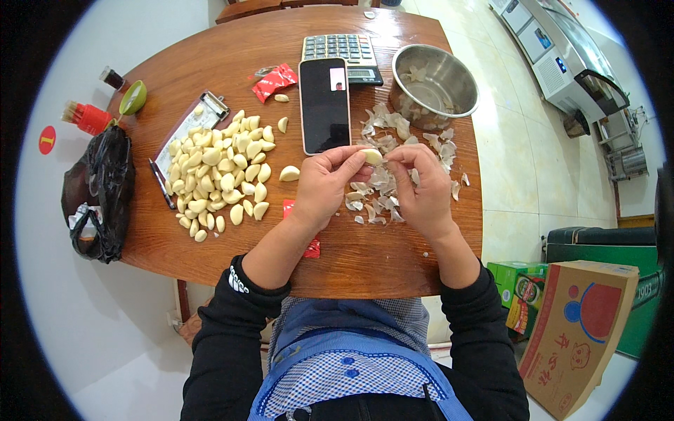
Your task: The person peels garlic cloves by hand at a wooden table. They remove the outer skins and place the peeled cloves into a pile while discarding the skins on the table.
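Between its thumb and fingers my left hand (330,181) holds a pale garlic clove (373,157). My right hand (422,185) is at the clove's right end, thumb and forefinger pinched together; whether they grip a bit of skin is too small to tell. Loose garlic skins (383,181) lie under and around both hands. To the left is a large heap of peeled garlic cloves (210,173), partly on a clipboard (181,131). One clove (289,173) lies apart, near my left hand. A steel pot (434,87) with some skins inside stands beyond my right hand.
A smartphone (325,113) lies beyond my left hand, against a calculator (339,50). Red wrappers (275,82) and a pen (161,184) are on the wooden table (363,268). A black plastic bag (100,189) sits at the left edge. A cardboard box (579,331) stands at right, off the table.
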A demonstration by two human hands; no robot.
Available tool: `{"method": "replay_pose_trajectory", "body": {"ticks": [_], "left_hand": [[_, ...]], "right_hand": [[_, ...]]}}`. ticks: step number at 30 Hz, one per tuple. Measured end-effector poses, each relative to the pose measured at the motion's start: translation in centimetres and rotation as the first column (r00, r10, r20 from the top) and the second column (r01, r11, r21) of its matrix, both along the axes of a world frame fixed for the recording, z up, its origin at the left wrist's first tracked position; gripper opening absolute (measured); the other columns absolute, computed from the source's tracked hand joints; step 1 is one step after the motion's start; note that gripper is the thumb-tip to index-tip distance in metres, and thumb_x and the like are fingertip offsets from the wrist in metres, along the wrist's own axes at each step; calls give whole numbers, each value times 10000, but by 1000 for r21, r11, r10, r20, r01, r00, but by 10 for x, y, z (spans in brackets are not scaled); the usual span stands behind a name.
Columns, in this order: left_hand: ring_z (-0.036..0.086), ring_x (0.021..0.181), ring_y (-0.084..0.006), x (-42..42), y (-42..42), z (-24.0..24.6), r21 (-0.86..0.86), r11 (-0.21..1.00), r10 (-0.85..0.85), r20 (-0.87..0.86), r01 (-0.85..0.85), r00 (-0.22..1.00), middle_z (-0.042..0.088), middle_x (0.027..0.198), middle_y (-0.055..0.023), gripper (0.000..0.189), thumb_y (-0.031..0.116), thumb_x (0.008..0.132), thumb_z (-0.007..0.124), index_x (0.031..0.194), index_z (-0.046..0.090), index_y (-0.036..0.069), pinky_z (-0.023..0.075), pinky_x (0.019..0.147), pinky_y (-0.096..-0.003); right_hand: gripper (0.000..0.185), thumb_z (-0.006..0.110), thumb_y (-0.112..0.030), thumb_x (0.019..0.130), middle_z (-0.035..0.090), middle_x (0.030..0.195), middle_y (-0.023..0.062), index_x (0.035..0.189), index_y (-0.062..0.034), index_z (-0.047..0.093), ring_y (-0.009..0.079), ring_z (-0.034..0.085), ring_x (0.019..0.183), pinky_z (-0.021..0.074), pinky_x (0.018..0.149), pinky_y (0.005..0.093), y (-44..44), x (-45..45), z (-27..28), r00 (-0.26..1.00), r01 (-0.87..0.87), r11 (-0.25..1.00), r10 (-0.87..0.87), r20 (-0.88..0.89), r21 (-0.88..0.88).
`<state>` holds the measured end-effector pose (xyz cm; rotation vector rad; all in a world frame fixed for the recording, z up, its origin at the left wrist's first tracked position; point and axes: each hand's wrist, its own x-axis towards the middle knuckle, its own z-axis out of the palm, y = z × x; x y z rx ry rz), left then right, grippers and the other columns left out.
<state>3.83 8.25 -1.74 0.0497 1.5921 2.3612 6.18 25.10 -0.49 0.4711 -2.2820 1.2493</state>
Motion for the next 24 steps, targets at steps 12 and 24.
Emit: {"method": "replay_pose_trajectory", "body": {"ticks": [12, 24], "left_hand": [[641, 837, -111, -6, -6, 0, 180, 984, -24, 204, -14, 979, 673, 988, -85, 198, 118, 916, 604, 1067, 627, -7, 543, 778, -240], [597, 758, -60, 0, 0, -1, -109, 992, -80, -179, 61, 980, 664, 884, -30, 187, 110, 889, 654, 1034, 642, -8, 500, 681, -199]], "right_hand": [[101, 620, -47, 885, 643, 890, 43, 974, 1, 614, 99, 617, 777, 501, 692, 233, 0, -1, -6, 948, 48, 855, 124, 293, -517], [165, 670, -52, 826, 680, 895, 81, 985, -40, 712, 136, 652, 756, 524, 660, 236, 1, 1, -2, 975, -47, 984, 83, 207, -171]]}}
